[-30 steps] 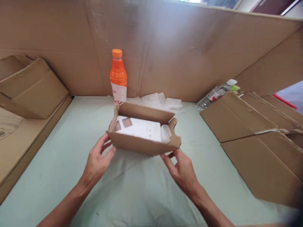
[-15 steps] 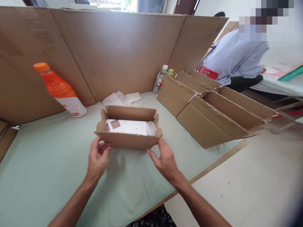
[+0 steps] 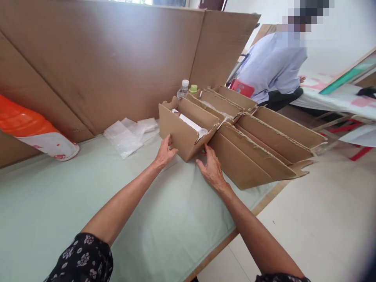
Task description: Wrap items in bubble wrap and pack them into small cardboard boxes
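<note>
An open-topped cardboard box (image 3: 179,131) stands on the cloth-covered table, pressed up against other open cardboard boxes (image 3: 249,166). Inside it lie a white item (image 3: 189,122) and some clear plastic, only partly visible. My left hand (image 3: 166,153) rests its fingertips against the box's near side, thumb spread away. Close to the box's near right corner is my right hand (image 3: 212,166), its fingers stretched toward the gap between the boxes and its thumb apart. Neither hand is wrapped round anything. The right fingertips are partly hidden by the box edge.
Clear plastic bags (image 3: 125,137) lie left of the box. An orange bottle (image 3: 38,129) leans at far left. Two bottles (image 3: 183,88) stand behind the boxes, before a tall cardboard screen (image 3: 117,58). A person in a light shirt (image 3: 273,58) sits beyond. The table edge (image 3: 255,207) runs at right.
My hands have moved the box rightward, turned it, and set it beside the other boxes. Their hold on it has loosened. The view has swung to the right.
</note>
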### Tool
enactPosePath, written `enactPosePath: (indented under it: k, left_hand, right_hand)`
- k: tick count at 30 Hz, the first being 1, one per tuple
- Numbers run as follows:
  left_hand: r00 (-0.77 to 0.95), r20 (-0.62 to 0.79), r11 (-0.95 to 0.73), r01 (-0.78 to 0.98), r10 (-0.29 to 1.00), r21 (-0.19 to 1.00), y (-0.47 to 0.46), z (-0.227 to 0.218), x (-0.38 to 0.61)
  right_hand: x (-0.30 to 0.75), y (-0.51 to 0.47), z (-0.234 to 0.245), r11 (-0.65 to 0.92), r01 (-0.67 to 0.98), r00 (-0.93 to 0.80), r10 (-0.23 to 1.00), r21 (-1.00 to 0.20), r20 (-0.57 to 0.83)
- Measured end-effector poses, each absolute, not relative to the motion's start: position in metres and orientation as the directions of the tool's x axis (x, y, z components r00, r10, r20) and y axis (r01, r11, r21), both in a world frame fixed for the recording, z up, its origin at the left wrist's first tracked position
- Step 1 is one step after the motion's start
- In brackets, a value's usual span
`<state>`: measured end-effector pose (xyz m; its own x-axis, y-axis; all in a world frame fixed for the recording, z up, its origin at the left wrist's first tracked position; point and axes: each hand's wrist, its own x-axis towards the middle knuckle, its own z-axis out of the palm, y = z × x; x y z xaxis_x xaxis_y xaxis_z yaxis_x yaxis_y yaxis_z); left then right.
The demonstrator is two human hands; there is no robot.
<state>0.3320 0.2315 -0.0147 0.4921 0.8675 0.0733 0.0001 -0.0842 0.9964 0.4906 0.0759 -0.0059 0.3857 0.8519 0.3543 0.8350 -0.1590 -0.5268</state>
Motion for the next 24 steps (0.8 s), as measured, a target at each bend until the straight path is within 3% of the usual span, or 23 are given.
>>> enactPosePath:
  k: [9, 16, 19, 22, 24]
  left_hand:
    - [0.588, 0.084, -0.154, 0.07, 0.805, 0.986, 0.253, -0.034, 0.344]
    - [0.638, 0.187, -0.379, 0.178, 0.747, 0.908, 0.185, -0.045, 0.294]
    - [0.692, 0.204, -0.496, 0.251, 0.692, 0.831, 0.121, -0.042, 0.251]
    - [0.797, 0.197, -0.701, 0.349, 0.571, 0.622, 0.055, -0.035, 0.201]
    - [0.81, 0.178, -0.736, 0.384, 0.558, 0.557, 0.017, -0.03, 0.163]
  right_hand:
    - [0.486, 0.082, -0.037, -0.224, 0.823, 0.417, 0.862, -0.523, 0.287]
    - [0.491, 0.08, -0.039, -0.161, 0.886, 0.308, 0.905, -0.435, 0.293]
    - [0.496, 0.084, -0.042, -0.142, 0.916, 0.275, 0.903, -0.374, 0.329]
    - [0.498, 0.089, -0.046, -0.103, 0.937, 0.227, 0.906, -0.334, 0.357]
    - [0.499, 0.091, -0.049, -0.085, 0.948, 0.2, 0.909, -0.307, 0.367]
